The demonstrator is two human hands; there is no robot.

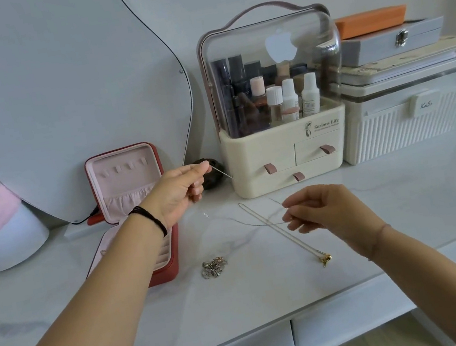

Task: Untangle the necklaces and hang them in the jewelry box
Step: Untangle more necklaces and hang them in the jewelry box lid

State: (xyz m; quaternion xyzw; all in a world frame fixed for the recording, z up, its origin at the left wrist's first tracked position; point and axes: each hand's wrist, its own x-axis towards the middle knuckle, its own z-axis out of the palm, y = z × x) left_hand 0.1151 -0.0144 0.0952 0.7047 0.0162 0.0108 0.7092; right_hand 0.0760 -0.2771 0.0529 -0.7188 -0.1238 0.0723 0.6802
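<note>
Sagging silver chain (252,225), thin, nearly invisible.

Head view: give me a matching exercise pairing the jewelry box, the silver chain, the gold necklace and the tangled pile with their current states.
Things:
1. jewelry box
2. silver chain
3. gold necklace
4. tangled pile

States:
A. laid out long on the table
B. pinched by the left hand and the right hand
C. open, lid upright
D. heaped on the table beside the box

Pairs: 1-C, 2-B, 3-A, 4-D
</note>
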